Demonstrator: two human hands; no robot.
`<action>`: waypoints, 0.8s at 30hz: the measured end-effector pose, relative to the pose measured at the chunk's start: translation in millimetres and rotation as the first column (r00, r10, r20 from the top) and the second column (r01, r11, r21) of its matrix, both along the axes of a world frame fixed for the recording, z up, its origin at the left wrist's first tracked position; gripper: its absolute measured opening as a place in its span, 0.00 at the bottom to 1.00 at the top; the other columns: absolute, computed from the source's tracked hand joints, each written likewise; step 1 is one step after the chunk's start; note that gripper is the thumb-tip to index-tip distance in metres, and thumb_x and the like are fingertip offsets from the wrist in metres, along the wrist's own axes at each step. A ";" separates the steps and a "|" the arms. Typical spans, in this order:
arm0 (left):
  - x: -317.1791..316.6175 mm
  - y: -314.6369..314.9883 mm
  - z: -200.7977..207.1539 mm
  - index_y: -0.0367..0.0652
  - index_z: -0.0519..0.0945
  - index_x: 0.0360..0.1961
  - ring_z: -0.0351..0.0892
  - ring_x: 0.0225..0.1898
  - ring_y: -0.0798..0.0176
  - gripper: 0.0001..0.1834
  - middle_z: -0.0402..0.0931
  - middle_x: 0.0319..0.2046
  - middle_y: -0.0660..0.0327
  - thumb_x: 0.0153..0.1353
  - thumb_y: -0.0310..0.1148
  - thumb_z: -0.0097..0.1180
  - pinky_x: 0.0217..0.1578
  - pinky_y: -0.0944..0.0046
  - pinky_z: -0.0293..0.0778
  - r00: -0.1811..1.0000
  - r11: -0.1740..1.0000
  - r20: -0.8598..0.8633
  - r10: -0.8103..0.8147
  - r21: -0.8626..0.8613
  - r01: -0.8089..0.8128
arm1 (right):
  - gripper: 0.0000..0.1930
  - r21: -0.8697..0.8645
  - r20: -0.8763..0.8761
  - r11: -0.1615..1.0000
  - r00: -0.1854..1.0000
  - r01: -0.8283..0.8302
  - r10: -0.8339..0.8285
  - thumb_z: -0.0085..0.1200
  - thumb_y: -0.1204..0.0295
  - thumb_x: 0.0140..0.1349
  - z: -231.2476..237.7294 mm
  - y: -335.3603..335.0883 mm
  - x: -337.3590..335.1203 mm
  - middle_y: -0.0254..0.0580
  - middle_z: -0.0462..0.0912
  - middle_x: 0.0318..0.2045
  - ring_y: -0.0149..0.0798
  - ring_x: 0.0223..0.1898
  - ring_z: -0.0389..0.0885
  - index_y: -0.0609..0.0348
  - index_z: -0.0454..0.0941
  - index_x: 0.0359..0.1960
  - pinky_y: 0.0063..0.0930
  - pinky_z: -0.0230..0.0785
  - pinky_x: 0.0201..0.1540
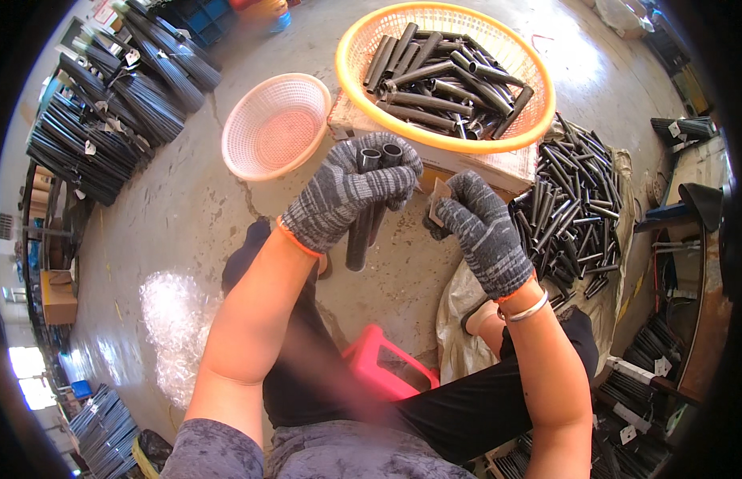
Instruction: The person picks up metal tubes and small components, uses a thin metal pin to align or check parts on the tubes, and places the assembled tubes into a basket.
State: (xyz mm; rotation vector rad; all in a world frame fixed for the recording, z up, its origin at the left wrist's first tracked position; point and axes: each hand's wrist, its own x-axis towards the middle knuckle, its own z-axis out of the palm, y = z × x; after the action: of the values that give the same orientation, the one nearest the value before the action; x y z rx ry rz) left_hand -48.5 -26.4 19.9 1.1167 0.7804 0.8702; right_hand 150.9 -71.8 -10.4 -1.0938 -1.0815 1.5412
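Two short black tubes are gripped side by side in my left hand, which wears a grey knitted glove. Their open round ends point up past the fingers, and their lower ends hang below the palm. My right hand, gloved alike, is closed on a small flat brownish-grey piece; its kind is unclear and the fingers cover part of it. A small gap separates the two hands. Just beyond them, an orange-rimmed basket holds many similar black tubes, lying in mixed directions.
Under the orange-rimmed basket is a cardboard box. A smaller pink basket sits to its left. Loose tubes cover a pale sheet at right. A pink stool, clear plastic wrap and long tube bundles surround me.
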 end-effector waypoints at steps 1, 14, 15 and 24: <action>0.6 0.1 0.1 0.38 0.79 0.40 0.76 0.28 0.71 0.10 0.77 0.29 0.64 0.57 0.28 0.60 0.31 0.72 0.74 1.000 1.000 0.004 0.013 0.005 -0.013 | 0.06 0.021 0.038 1.000 0.999 -0.017 0.016 0.53 0.76 0.62 -6.4 0.1 1.3 0.35 0.75 0.28 0.28 0.28 0.74 0.63 0.72 0.39 0.23 0.70 0.31; 4.5 -3.2 2.7 0.38 0.79 0.39 0.75 0.28 0.72 0.10 0.77 0.27 0.65 0.55 0.27 0.60 0.30 0.72 0.74 0.996 0.993 -0.085 -0.038 0.111 0.047 | 0.08 0.237 0.417 0.972 0.904 -0.008 -0.094 0.54 0.75 0.61 -27.8 3.7 6.1 0.49 0.79 0.29 0.45 0.30 0.79 0.66 0.73 0.38 0.34 0.72 0.35; 3.6 -3.5 2.0 0.38 0.79 0.39 0.75 0.28 0.72 0.10 0.77 0.28 0.65 0.55 0.28 0.60 0.30 0.71 0.74 0.995 0.991 -0.093 -0.038 0.125 0.049 | 0.08 0.276 0.450 0.961 0.886 -0.022 -0.109 0.55 0.75 0.60 -26.9 4.7 5.6 0.51 0.79 0.30 0.49 0.31 0.79 0.67 0.73 0.38 0.36 0.72 0.36; -16.0 0.8 8.1 0.37 0.78 0.42 0.77 0.30 0.67 0.12 0.77 0.30 0.61 0.57 0.27 0.60 0.33 0.68 0.76 0.991 0.993 0.084 0.104 0.047 -0.108 | 0.09 0.494 0.704 0.839 0.671 -0.230 -0.230 0.58 0.75 0.60 -27.1 2.8 27.6 0.48 0.80 0.32 0.42 0.33 0.79 0.67 0.76 0.38 0.33 0.72 0.40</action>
State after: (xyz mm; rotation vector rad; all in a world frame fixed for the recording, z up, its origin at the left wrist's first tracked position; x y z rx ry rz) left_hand -64.5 -25.6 28.0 1.0857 0.7588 1.0234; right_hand 178.4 -69.0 -37.5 -1.3183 -1.9379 0.6201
